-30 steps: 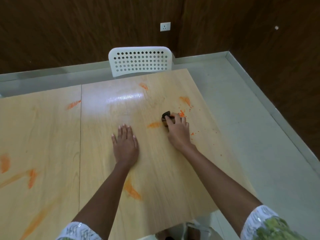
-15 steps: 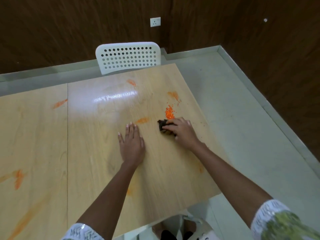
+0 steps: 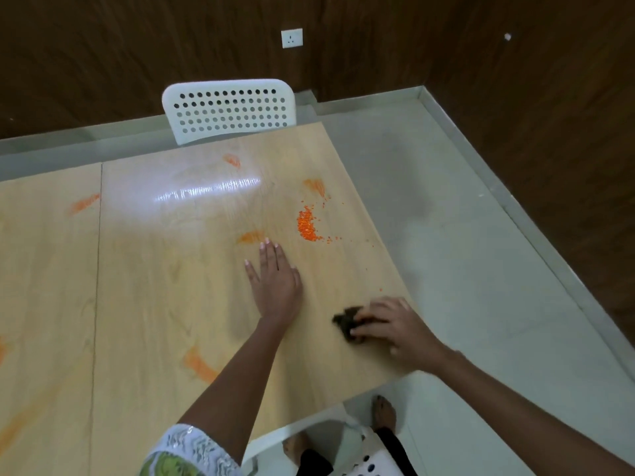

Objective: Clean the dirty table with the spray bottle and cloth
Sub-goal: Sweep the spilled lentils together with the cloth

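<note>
A light wooden table (image 3: 154,304) carries orange smears and a small pile of orange crumbs (image 3: 307,225) near its right side. My right hand (image 3: 400,329) presses a small dark cloth (image 3: 347,322) onto the table close to the near right corner. My left hand (image 3: 275,283) lies flat on the tabletop, palm down with fingers apart, to the left of the cloth and below the crumbs. Orange smears show by my left fingertips (image 3: 251,237), near my left forearm (image 3: 201,365) and at the far left (image 3: 84,202). No spray bottle is in view.
A white perforated chair (image 3: 228,109) stands at the table's far edge. Another white chair (image 3: 357,451) and my feet sit below the near right corner. Grey floor (image 3: 481,252) runs along the right side, bounded by dark wooden walls.
My right hand has dragged the cloth from beside the crumbs toward me, down to the near right corner. The crumbs now lie gathered in a pile. My left hand has stayed flat.
</note>
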